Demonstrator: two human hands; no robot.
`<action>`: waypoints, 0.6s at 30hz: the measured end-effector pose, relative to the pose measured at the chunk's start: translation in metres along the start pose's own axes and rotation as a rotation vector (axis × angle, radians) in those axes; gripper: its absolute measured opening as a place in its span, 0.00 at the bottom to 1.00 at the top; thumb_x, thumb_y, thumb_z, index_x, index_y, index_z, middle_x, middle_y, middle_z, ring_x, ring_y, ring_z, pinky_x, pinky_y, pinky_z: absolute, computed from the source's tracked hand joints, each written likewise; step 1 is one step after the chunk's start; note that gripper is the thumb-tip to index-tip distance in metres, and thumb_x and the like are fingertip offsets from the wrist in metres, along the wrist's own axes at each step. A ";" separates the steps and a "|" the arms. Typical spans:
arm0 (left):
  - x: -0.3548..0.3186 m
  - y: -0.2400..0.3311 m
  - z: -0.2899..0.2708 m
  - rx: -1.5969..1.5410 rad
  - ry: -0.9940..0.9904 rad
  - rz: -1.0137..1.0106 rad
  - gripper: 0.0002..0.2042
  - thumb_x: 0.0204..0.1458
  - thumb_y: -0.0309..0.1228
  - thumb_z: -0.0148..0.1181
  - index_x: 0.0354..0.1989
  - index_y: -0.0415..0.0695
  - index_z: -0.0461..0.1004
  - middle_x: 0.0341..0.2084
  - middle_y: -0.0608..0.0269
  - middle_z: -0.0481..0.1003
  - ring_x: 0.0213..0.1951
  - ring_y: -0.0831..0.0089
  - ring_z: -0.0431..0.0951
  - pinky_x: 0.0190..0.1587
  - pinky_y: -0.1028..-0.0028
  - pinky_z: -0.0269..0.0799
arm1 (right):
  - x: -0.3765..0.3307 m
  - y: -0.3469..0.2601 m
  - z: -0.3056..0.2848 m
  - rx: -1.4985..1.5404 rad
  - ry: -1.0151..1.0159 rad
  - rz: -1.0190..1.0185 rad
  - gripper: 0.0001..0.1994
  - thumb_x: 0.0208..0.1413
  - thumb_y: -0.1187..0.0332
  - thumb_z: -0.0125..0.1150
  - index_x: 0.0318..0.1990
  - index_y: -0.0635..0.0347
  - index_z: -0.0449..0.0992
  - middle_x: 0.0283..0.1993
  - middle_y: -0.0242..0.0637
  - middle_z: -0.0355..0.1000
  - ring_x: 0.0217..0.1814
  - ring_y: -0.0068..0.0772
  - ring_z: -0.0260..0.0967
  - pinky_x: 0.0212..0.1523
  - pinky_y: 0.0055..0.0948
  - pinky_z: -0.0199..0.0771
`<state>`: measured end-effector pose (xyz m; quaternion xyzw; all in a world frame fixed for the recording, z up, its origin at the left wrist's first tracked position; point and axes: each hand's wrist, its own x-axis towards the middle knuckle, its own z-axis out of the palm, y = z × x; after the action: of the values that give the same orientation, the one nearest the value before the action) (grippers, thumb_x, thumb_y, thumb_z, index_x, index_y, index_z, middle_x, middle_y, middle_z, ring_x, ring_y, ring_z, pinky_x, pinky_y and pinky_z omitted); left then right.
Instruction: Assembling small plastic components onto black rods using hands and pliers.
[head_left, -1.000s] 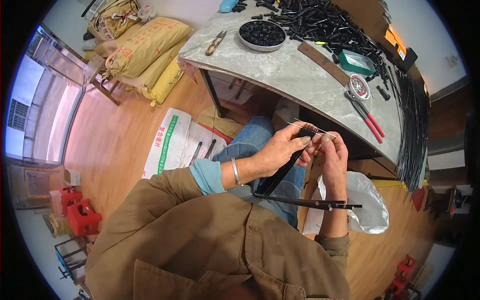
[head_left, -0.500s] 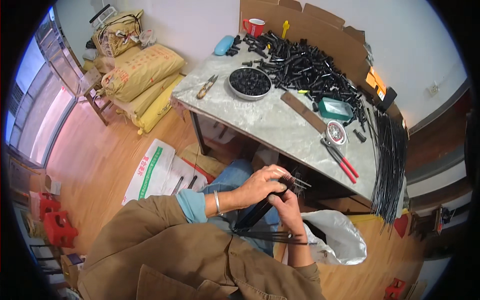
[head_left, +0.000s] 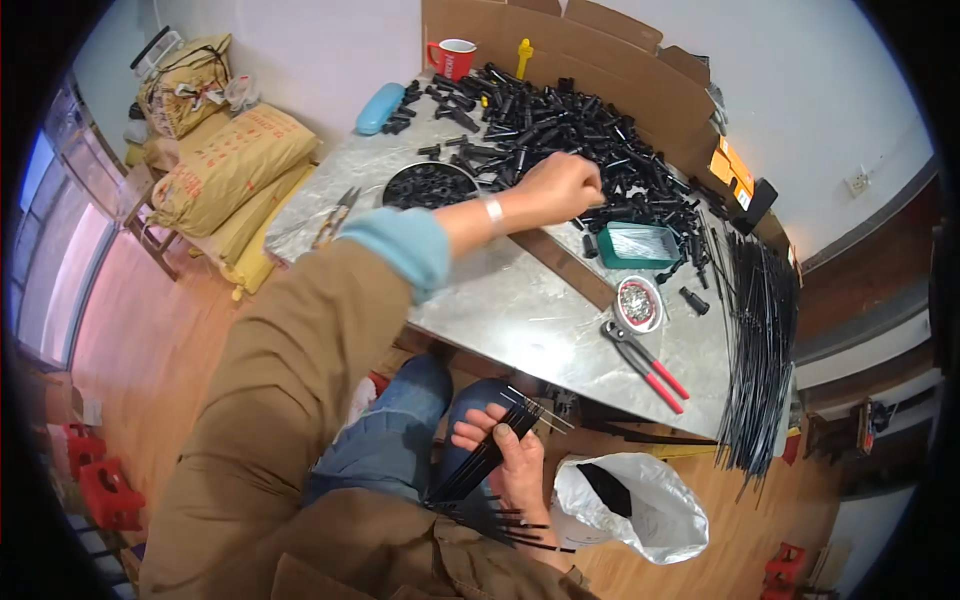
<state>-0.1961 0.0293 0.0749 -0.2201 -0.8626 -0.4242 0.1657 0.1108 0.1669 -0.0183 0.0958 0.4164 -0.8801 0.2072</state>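
Left hand [head_left: 558, 188]: over the black parts [head_left: 540, 122] on the table [head_left: 480, 312]; fingers curled, cannot tell whether pinching anything.
Right hand [head_left: 518, 468]: fingers pinching the black strips [head_left: 478, 468].
Black strips: in front of the table, above the jeans [head_left: 388, 430].

And here's the bundle of slim black strips [head_left: 468, 474], pinched in the right hand [head_left: 520, 472], running on a slant, top end tipped out to the right! Thin pale rods [head_left: 553, 416] poke crosswise from that upper end, while lower down loose strip ends splay rightward. Up on the tabletop [head_left: 480, 305], the black tubular parts [head_left: 545, 128] lie heaped every which way, the left hand [head_left: 560, 190] right at the near edge!
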 end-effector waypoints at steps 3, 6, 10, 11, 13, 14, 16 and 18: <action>0.052 -0.011 0.045 0.304 -0.031 -0.031 0.09 0.45 0.31 0.58 0.29 0.39 0.80 0.28 0.48 0.79 0.33 0.57 0.81 0.36 0.62 0.76 | 0.003 -0.005 -0.011 0.005 0.121 -0.009 0.20 0.60 0.66 0.57 0.54 0.70 0.65 0.49 0.56 0.71 0.47 0.52 0.74 0.48 0.52 0.77; 0.072 -0.027 0.065 0.556 -0.137 -0.063 0.09 0.44 0.29 0.57 0.30 0.42 0.81 0.31 0.50 0.80 0.37 0.56 0.82 0.38 0.61 0.77 | 0.004 -0.007 -0.021 0.033 0.117 -0.009 0.19 0.61 0.67 0.54 0.55 0.72 0.64 0.49 0.58 0.70 0.46 0.52 0.74 0.48 0.51 0.77; 0.085 -0.022 0.062 0.571 -0.138 -0.017 0.09 0.44 0.29 0.56 0.28 0.40 0.80 0.28 0.46 0.79 0.32 0.56 0.81 0.33 0.62 0.77 | 0.011 -0.009 -0.031 0.079 0.119 -0.013 0.16 0.63 0.69 0.50 0.54 0.72 0.64 0.47 0.58 0.71 0.44 0.51 0.75 0.48 0.50 0.77; 0.089 -0.024 0.051 0.543 -0.077 -0.054 0.09 0.46 0.29 0.56 0.30 0.39 0.79 0.26 0.48 0.79 0.29 0.59 0.82 0.30 0.65 0.77 | 0.013 -0.010 -0.033 0.085 0.101 0.001 0.16 0.63 0.70 0.49 0.53 0.72 0.64 0.47 0.58 0.71 0.44 0.50 0.75 0.48 0.50 0.77; 0.091 -0.022 0.015 -0.333 -0.207 -0.391 0.09 0.49 0.30 0.56 0.36 0.39 0.73 0.23 0.53 0.78 0.21 0.69 0.78 0.23 0.71 0.74 | 0.017 -0.012 -0.035 0.104 0.071 0.033 0.16 0.63 0.70 0.49 0.53 0.72 0.65 0.46 0.58 0.71 0.43 0.50 0.75 0.47 0.50 0.77; 0.085 -0.021 0.002 -0.690 -0.242 -0.386 0.10 0.52 0.30 0.57 0.40 0.41 0.68 0.23 0.58 0.76 0.16 0.75 0.73 0.18 0.75 0.71 | 0.018 -0.012 -0.037 0.107 0.079 0.033 0.15 0.63 0.70 0.49 0.53 0.72 0.65 0.46 0.57 0.72 0.43 0.50 0.75 0.47 0.50 0.77; 0.056 -0.018 -0.027 -0.907 -0.126 -0.444 0.08 0.53 0.28 0.55 0.41 0.43 0.67 0.29 0.56 0.77 0.22 0.72 0.77 0.23 0.73 0.75 | 0.022 -0.012 -0.036 0.130 0.051 0.032 0.15 0.63 0.70 0.49 0.53 0.71 0.65 0.44 0.56 0.73 0.41 0.49 0.76 0.45 0.50 0.78; 0.026 -0.029 -0.056 -1.071 -0.110 -0.520 0.11 0.55 0.29 0.56 0.44 0.44 0.66 0.32 0.56 0.77 0.26 0.70 0.78 0.26 0.72 0.76 | 0.021 -0.008 -0.038 0.136 0.000 0.023 0.14 0.63 0.70 0.49 0.52 0.70 0.66 0.43 0.55 0.73 0.40 0.48 0.76 0.44 0.48 0.79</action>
<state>-0.2281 -0.0250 0.1010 -0.0762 -0.5618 -0.8146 -0.1225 0.0880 0.1948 -0.0447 0.1143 0.3546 -0.9039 0.2103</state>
